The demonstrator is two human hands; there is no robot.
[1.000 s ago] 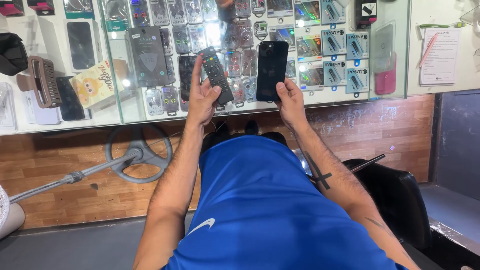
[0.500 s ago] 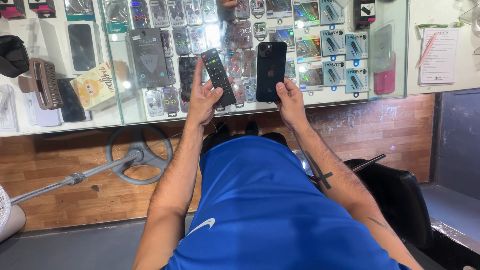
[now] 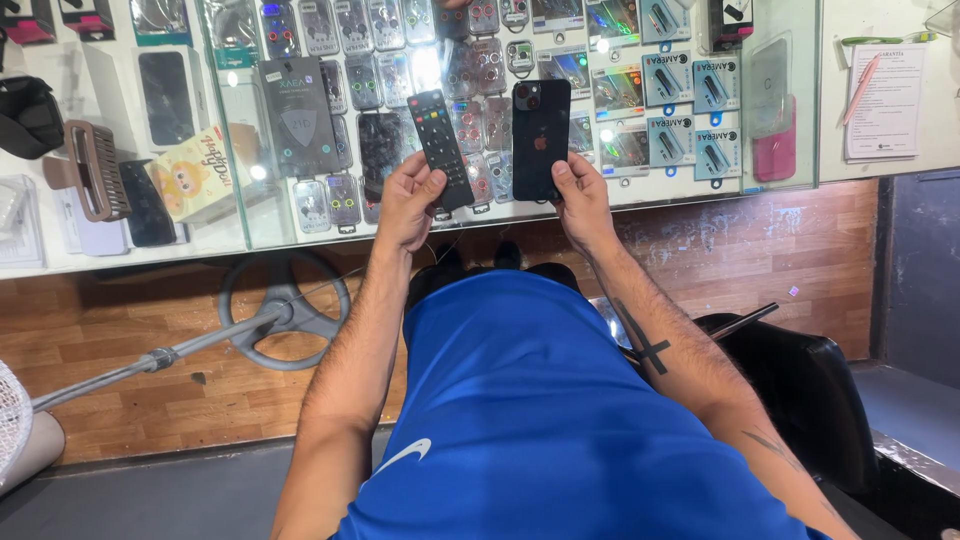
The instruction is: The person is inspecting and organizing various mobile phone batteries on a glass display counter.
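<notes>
Both hands drifted slightly closer since before, left hand [image 3: 408, 200] closed around black remote [image 3: 441, 148], right hand [image 3: 583, 196] pinching dark phone [image 3: 540, 138] by its lower end, both raised over glass counter [image 3: 780, 110]; loose pinch could drop phone onto glass.

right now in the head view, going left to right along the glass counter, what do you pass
black pouch → brown slatted rack → yellow cartoon box → left hand holding the black remote → right hand holding the dark phone → pink case → paper sheet with pen
</notes>
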